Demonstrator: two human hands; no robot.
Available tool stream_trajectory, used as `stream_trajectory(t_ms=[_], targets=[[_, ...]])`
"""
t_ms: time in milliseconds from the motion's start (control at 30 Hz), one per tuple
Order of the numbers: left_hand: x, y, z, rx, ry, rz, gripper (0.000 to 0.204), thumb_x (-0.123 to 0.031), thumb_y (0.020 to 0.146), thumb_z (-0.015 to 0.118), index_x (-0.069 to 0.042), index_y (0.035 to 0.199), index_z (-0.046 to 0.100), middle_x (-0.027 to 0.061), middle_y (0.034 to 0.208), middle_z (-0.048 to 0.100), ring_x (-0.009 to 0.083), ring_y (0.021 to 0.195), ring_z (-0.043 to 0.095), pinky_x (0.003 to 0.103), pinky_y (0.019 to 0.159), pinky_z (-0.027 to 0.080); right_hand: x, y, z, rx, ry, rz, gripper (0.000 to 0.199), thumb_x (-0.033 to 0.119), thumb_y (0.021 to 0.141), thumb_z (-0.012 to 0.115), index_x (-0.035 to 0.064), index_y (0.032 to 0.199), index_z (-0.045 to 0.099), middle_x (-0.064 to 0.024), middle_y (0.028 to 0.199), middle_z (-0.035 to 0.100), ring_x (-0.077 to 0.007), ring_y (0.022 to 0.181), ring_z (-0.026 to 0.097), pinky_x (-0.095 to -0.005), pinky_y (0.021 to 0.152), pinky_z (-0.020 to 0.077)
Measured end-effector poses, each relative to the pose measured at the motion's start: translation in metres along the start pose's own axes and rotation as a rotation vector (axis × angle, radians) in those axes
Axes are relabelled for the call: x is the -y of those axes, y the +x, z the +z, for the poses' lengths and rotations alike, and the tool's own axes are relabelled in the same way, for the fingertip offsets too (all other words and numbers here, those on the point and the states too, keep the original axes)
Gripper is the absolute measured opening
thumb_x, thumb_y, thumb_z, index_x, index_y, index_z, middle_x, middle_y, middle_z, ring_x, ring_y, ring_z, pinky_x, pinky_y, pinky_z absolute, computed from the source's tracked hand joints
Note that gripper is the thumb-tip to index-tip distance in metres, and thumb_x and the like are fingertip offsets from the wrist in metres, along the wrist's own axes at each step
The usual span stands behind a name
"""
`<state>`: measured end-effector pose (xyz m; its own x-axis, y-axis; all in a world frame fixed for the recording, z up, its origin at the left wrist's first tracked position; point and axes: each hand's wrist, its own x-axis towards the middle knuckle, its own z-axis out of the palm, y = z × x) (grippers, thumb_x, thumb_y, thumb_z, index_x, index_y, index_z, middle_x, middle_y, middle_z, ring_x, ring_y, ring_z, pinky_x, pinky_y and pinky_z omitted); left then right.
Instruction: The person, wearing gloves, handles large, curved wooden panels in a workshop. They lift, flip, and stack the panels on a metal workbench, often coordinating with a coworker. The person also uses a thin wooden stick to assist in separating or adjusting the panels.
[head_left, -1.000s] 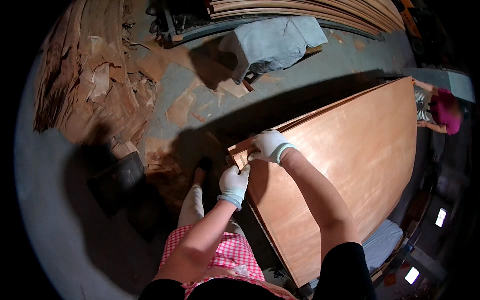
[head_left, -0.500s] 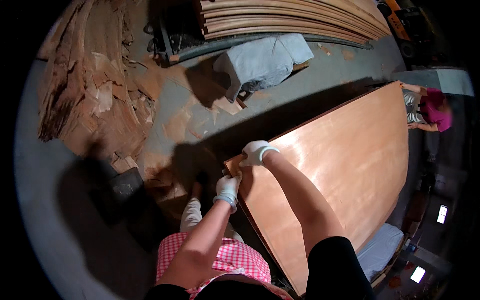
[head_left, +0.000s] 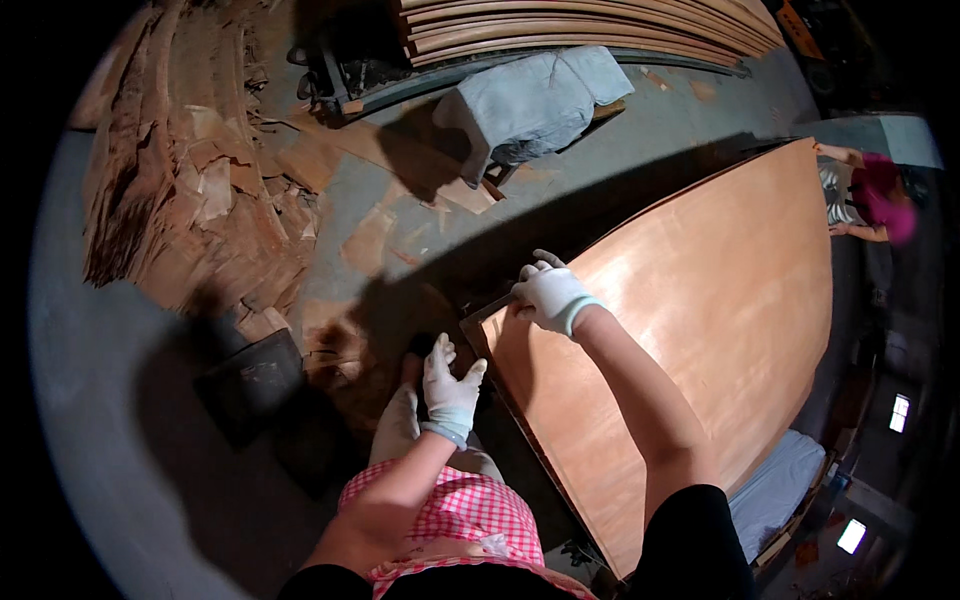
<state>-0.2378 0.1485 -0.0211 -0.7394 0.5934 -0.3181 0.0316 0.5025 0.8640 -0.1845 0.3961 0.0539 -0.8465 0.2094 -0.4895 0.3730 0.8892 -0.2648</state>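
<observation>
A large plywood sheet (head_left: 680,320) lies on a stack to the right, its near-left corner close to my hands. My right hand (head_left: 555,298), in a white glove with a pale cuff, hovers over or rests lightly at that corner; its fingers are apart and partly bent. Left of the corner, off the sheet, my left hand (head_left: 450,388) is open in a matching glove, thumb and fingers spread. At the sheet's far end stands a co-worker (head_left: 880,200) in a magenta top, whose hands are at its edge.
Torn veneer scraps (head_left: 200,190) are heaped at the left. A cloth-covered block (head_left: 535,110) stands beyond the sheet, before a stack of long boards (head_left: 580,35). A dark box (head_left: 250,385) sits on the floor at left. Plastic-wrapped goods (head_left: 780,490) lie at the lower right.
Both my hands have let go of the sheet's corner. The left moved away to the left and opened; the right shifted right and loosened its fingers. The corner lies flat on the stack.
</observation>
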Motion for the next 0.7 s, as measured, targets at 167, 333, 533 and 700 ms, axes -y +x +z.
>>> stream_trajectory(t_ms=[167,333,533,700], targets=[[-0.041,-0.001,-0.001,0.378,-0.074,0.005,0.107,-0.025,0.066,0.088,-0.002,0.148,0.023,0.0163,0.126,0.054,0.0219,0.105,0.055,0.034,0.095,0.046,-0.001,-0.043,-0.004,-0.185,0.110,-0.056,0.020,0.024,0.074,0.070,0.0171,0.092,0.070,-0.0065,0.101,0.062,-0.0269,0.113,0.053,-0.0447,0.115,0.0237],[0.003,0.013,0.038,0.787,-0.401,-0.421,0.068,-0.025,0.073,0.084,0.006,0.126,0.054,0.0102,0.114,0.065,0.0157,0.098,0.061,0.030,0.086,0.050,0.009,-0.067,-0.004,-0.387,0.022,0.033,0.039,0.029,0.074,0.073,0.0171,0.110,0.063,-0.0092,0.130,0.054,-0.0286,0.130,0.042,-0.0480,0.115,0.0231],[-0.042,0.019,0.036,0.696,-0.349,-0.630,0.037,-0.012,0.076,0.080,0.004,0.105,0.062,0.0092,0.101,0.065,0.0196,0.086,0.064,0.034,0.071,0.055,0.099,-0.153,0.034,-0.816,0.601,0.379,0.039,0.023,0.087,0.061,0.0098,0.123,0.056,-0.0180,0.125,0.057,-0.0325,0.119,0.052,-0.0475,0.105,0.0370],[-0.105,-0.029,0.043,0.624,-0.250,-0.237,0.028,-0.003,0.076,0.079,0.011,0.095,0.064,0.0126,0.097,0.066,0.0192,0.078,0.067,0.031,0.070,0.058,0.210,-0.241,0.147,-0.506,1.229,0.753,0.035,0.032,0.096,0.050,0.0054,0.114,0.064,-0.0166,0.103,0.068,-0.0318,0.094,0.065,-0.0380,0.085,0.0505]])
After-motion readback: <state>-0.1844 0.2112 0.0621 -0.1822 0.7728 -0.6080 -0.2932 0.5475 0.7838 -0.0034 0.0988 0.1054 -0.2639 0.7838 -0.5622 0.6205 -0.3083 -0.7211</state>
